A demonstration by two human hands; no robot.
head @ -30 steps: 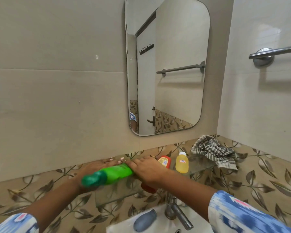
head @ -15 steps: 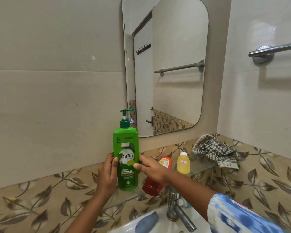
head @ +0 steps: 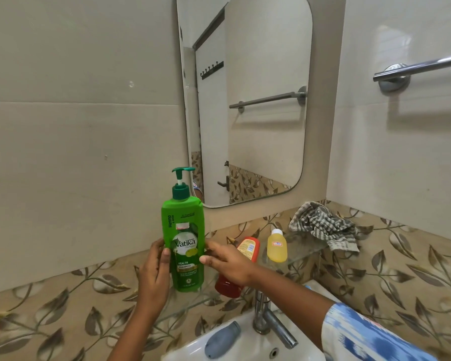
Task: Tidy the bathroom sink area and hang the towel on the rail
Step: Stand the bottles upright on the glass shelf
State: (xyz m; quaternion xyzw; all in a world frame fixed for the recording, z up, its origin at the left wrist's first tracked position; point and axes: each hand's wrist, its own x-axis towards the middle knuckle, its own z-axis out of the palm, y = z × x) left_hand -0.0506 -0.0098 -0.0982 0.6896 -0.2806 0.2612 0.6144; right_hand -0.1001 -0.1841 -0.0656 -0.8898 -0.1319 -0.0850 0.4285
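A tall green shampoo pump bottle (head: 184, 238) stands upright on the glass shelf (head: 301, 250) above the sink. My left hand (head: 155, 269) grips its left side and my right hand (head: 225, 261) touches its right side with the thumb in front. A red bottle (head: 248, 250) lies tilted on the shelf behind my right hand, and a small yellow bottle (head: 277, 246) stands beside it. A crumpled grey checked towel (head: 323, 225) lies at the shelf's right end. The chrome towel rail (head: 422, 66) is bare on the right wall.
A white sink (head: 248, 345) with a chrome tap (head: 271, 321) sits below the shelf. A blue-grey soap bar (head: 221, 340) rests on the sink rim. A mirror (head: 245, 100) hangs on the wall above the shelf.
The green bottle went from lying on its side across the shelf to standing upright. Both hands have stayed on it, now at its sides.
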